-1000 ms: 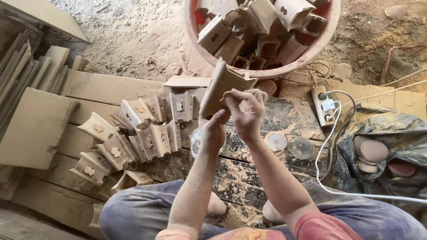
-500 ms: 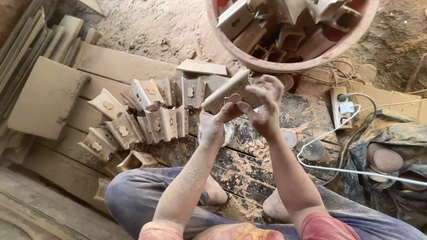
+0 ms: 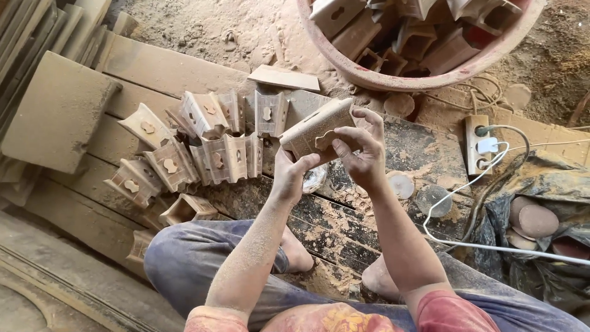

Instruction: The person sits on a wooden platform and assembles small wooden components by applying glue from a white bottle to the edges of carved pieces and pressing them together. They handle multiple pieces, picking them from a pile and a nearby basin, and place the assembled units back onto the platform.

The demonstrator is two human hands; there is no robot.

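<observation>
Head view, looking straight down: the person sits on the floor with knees apart, and both hands are up in the middle of the frame, working one carved wooden block [image 3: 314, 130]. The left hand [image 3: 291, 174] is wrapped around the block's lower near end, fingers curled under it, thumb up along the side. The right hand [image 3: 362, 150] is closed on the block's right side, its fingertips [image 3: 340, 142] pinched right at the keyhole-shaped cutout in the face. So the block is held in the air between both hands, tilted, its far end pointing up and to the right, above the dark sawdust-strewn board [image 3: 344, 209].

Just to the left of the hands, a cluster of matching carved wooden pieces [image 3: 203, 144] stands and leans in rows on the planks [image 3: 166, 67], each with the same small cutout. At the top, a big red tub [image 3: 393, 77] is heaped with more of these pieces. On the right lies a pale power strip [image 3: 478, 144] with a white plug and white cable [image 3: 491, 246] trailing off. Round sanding discs [image 3: 433, 200] lie flat near the right forearm. Sawdust covers the ground everywhere.
</observation>
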